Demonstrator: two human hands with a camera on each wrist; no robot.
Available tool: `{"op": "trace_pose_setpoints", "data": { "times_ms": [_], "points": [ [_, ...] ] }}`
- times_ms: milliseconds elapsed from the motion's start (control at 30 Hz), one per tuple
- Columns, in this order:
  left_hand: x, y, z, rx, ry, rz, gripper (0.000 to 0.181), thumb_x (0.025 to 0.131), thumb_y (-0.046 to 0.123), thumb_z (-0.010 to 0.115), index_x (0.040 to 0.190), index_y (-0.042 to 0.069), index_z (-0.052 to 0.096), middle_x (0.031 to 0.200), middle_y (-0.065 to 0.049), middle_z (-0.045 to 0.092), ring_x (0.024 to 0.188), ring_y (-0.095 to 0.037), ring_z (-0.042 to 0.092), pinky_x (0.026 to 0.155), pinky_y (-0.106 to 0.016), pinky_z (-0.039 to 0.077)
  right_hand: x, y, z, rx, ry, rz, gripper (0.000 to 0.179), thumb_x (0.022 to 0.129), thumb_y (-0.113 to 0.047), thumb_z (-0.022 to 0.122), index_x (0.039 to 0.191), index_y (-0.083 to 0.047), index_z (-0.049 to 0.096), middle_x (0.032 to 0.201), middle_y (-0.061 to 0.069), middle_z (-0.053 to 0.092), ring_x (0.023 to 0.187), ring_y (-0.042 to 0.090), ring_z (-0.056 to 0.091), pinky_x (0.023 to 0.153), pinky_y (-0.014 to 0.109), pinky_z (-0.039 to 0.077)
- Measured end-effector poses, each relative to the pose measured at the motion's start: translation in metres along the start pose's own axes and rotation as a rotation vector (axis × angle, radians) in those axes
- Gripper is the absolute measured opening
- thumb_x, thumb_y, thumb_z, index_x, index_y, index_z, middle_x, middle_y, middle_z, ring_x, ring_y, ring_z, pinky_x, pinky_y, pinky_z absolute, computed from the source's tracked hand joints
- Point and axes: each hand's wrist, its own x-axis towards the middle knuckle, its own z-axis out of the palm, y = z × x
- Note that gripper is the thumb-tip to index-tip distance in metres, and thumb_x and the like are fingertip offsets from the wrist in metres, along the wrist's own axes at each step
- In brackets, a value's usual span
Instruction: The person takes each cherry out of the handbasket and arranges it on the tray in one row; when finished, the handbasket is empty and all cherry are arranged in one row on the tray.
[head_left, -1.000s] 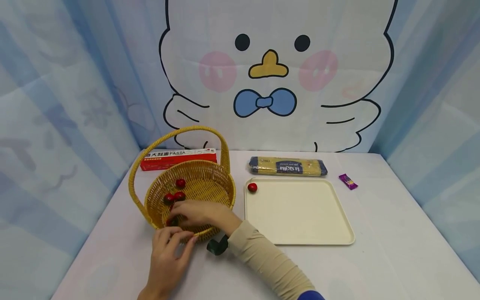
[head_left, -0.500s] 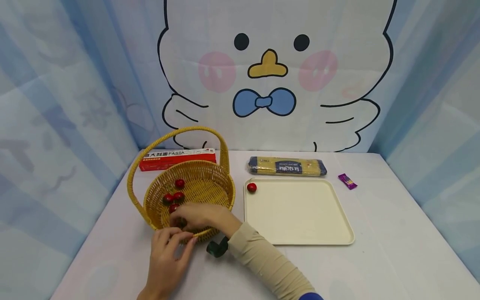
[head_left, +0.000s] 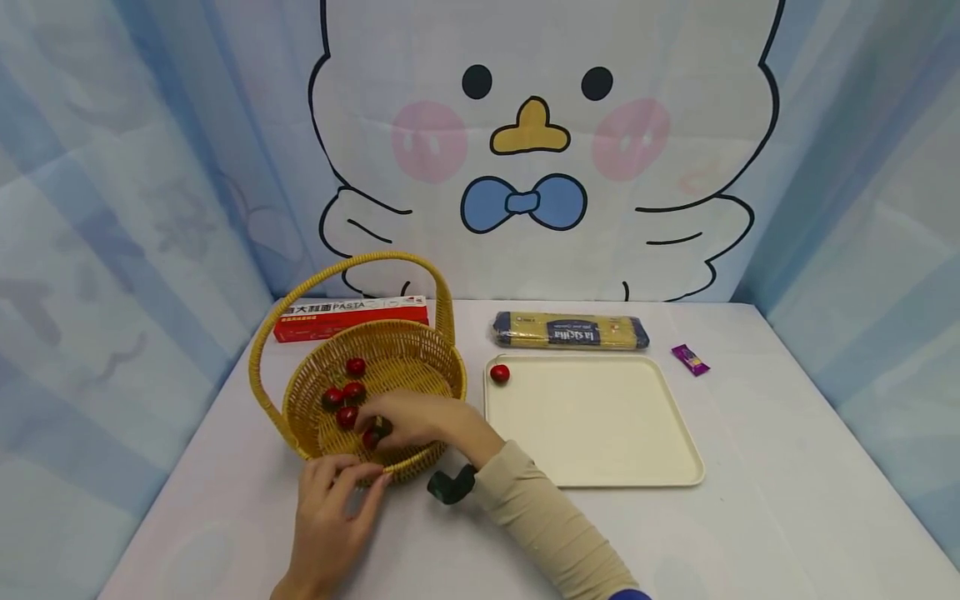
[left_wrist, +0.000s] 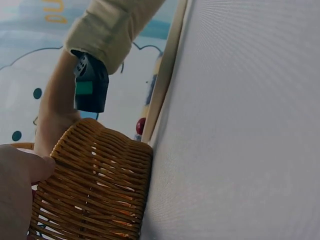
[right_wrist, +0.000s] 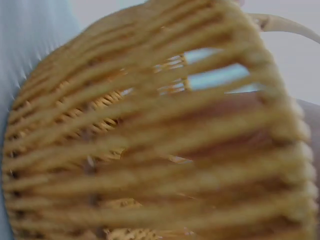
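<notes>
In the head view a yellow wicker basket (head_left: 420,367) with a tall hoop handle stands left of centre. My left hand (head_left: 326,517) grips its near rim, and in the left wrist view the thumb (left_wrist: 40,167) lies over that rim. Reaching inside, my right hand (head_left: 412,417) pinches a dark red cherry (head_left: 371,439) near the basket's front. Several more cherries (head_left: 347,417) lie loose to the left of those fingers. Woven basket wall (right_wrist: 150,125) fills most of the right wrist view, with the right hand mostly hidden behind it.
A cream tray (head_left: 592,425) lies right of the basket, with one cherry (head_left: 500,373) at its far left corner. Behind it rests a spaghetti pack (head_left: 570,331), and a purple-wrapped snack (head_left: 690,360) is farther right. A red pasta box (head_left: 348,318) sits behind the basket.
Inside the basket, my right hand has shifted slightly right, away from the other cherries, with the pinched cherry now showing at its fingertips. The left hand stays on the rim.
</notes>
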Motion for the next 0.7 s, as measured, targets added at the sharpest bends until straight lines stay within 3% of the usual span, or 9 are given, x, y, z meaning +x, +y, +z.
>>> {"op": "trace_pose_setpoints", "data": {
  "times_ms": [267,700],
  "points": [
    [0.001,-0.001,0.0,0.01,0.02,0.018,0.051,0.102,0.047,0.052,0.084,0.003,0.072,0.089,-0.005,0.058,0.089,-0.022,0.046,0.08,-0.029,0.033,-0.02,0.004,-0.016,-0.004,0.1,0.049,0.037,0.095,-0.017,0.07,0.131,-0.016,0.064,0.13,-0.003,0.064,0.119,0.009,0.059,0.102,0.022,0.047],
    [0.0,0.001,-0.001,0.02,-0.002,-0.014,0.054,0.102,0.049,0.05,0.084,0.003,0.073,0.089,-0.005,0.058,0.09,-0.021,0.046,0.08,-0.028,0.034,-0.061,0.017,-0.033,0.056,0.326,0.114,0.041,0.094,-0.015,0.071,0.133,-0.01,0.06,0.129,0.004,0.062,0.111,0.015,0.06,0.097,0.029,0.052]
  ]
}}
